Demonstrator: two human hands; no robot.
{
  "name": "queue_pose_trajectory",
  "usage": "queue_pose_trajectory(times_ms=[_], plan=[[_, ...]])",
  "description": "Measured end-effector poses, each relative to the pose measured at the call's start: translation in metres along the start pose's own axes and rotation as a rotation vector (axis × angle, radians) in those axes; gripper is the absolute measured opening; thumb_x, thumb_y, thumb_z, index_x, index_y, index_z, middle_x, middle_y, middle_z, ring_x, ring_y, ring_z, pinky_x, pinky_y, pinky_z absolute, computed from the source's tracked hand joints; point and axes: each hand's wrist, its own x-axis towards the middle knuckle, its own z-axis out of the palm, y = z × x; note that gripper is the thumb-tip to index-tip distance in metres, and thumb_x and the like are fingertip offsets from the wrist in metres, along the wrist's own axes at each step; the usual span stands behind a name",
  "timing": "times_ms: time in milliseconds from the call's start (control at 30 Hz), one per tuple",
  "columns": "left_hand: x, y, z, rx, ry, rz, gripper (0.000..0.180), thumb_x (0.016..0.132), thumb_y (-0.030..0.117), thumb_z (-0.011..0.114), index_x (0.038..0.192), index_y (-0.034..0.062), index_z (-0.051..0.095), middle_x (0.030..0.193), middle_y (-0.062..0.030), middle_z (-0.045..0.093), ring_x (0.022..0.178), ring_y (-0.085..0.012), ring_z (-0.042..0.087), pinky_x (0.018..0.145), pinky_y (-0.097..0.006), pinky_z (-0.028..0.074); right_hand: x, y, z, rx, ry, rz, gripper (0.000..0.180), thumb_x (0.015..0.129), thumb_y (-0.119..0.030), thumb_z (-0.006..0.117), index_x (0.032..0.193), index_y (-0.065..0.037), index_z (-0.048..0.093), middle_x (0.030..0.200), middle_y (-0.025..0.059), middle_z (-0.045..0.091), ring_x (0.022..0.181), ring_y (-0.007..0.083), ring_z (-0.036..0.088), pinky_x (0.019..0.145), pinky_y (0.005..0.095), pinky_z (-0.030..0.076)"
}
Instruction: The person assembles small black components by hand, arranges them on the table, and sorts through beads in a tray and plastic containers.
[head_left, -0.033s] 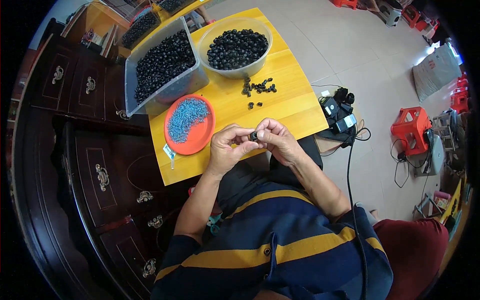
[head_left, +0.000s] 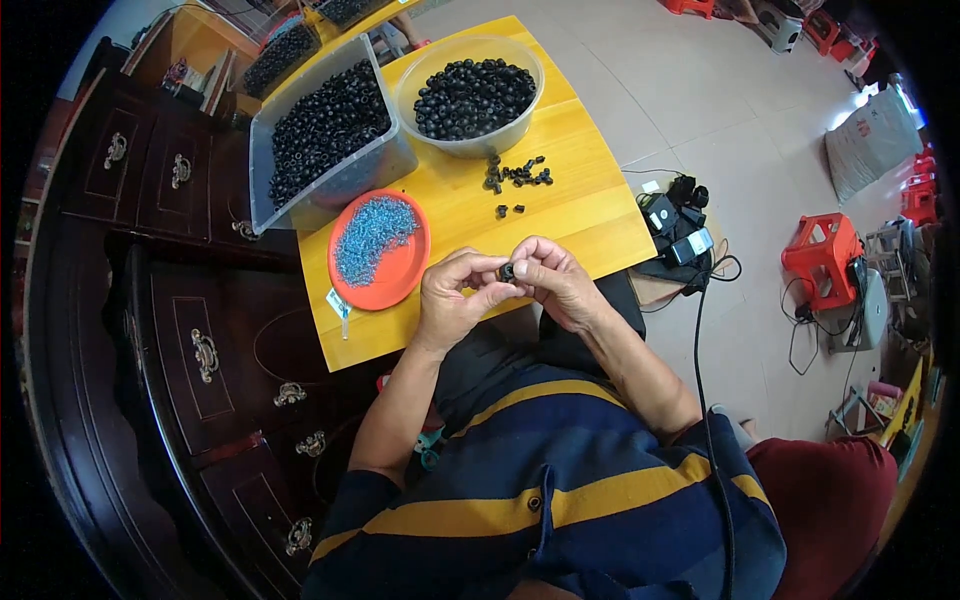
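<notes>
Just off the near edge of the yellow table [head_left: 560,205], my two hands meet at one small black ring-shaped part [head_left: 507,271]. My left hand [head_left: 458,292] pinches it from one side, and my right hand [head_left: 556,285] pinches it from the other, fingers curled. Beyond them lie several loose small black pieces [head_left: 519,175] on the tabletop. To the left, a red round plate [head_left: 400,290] carries a heap of small bluish clear pieces [head_left: 372,240]. What exactly sits inside the black part is too small to tell.
Behind the plate stands a clear rectangular bin [head_left: 345,190] full of black parts, beside a round clear tub [head_left: 470,147] of similar ones. Dark wooden drawers [head_left: 215,350] flank the left. Black adapters and cables [head_left: 680,225] and a red stool [head_left: 825,260] are at right.
</notes>
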Motion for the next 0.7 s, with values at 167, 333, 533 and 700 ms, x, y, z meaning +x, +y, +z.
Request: queue_pose_trajectory(times_ms=[167,333,533,700], plan=[[-0.0012,-0.0005,0.0029,0.14,0.058,0.096,0.029,0.076,0.003,0.082,0.103,0.0019,0.072,0.081,-0.0032,0.063,0.069,-0.0089,0.062,0.062,-0.022,0.051,0.0001,-0.0009,0.0016,-0.023,0.0,0.012,0.012,0.093,-0.017,0.069,0.097,-0.009,0.061,0.087,-0.0013,0.063,0.075,0.0069,0.058,0.071,0.0224,0.049],[-0.0006,-0.0011,0.0035,0.127,0.052,0.108,0.028,0.076,0.003,0.082,0.101,0.0022,0.071,0.081,-0.0033,0.063,0.069,-0.0088,0.062,0.062,-0.022,0.051,0.0003,0.0008,-0.0002,-0.008,0.004,0.012,0.009,0.093,-0.016,0.068,0.095,-0.01,0.061,0.086,-0.0015,0.063,0.075,0.0075,0.057,0.071,0.0232,0.049],[-0.0012,-0.0037,0.0059,0.054,0.042,0.094,0.027,0.076,0.003,0.083,0.099,0.002,0.069,0.08,-0.0022,0.061,0.069,-0.0077,0.06,0.063,-0.022,0.051,0.0011,0.003,-0.0031,0.036,-0.022,0.026,0.011,0.093,-0.018,0.069,0.092,-0.01,0.062,0.082,-0.0012,0.063,0.072,0.0079,0.057,0.069,0.0235,0.048],[-0.0007,-0.0007,0.0061,-0.043,0.013,0.038,0.032,0.075,0.004,0.083,0.104,0.0034,0.069,0.079,-0.0007,0.059,0.069,-0.0061,0.057,0.064,-0.021,0.049,0.0022,0.0009,-0.0051,0.058,-0.06,0.066,0.015,0.091,-0.021,0.072,0.091,-0.01,0.061,0.08,-0.0015,0.062,0.07,0.0072,0.055,0.066,0.0227,0.046]])
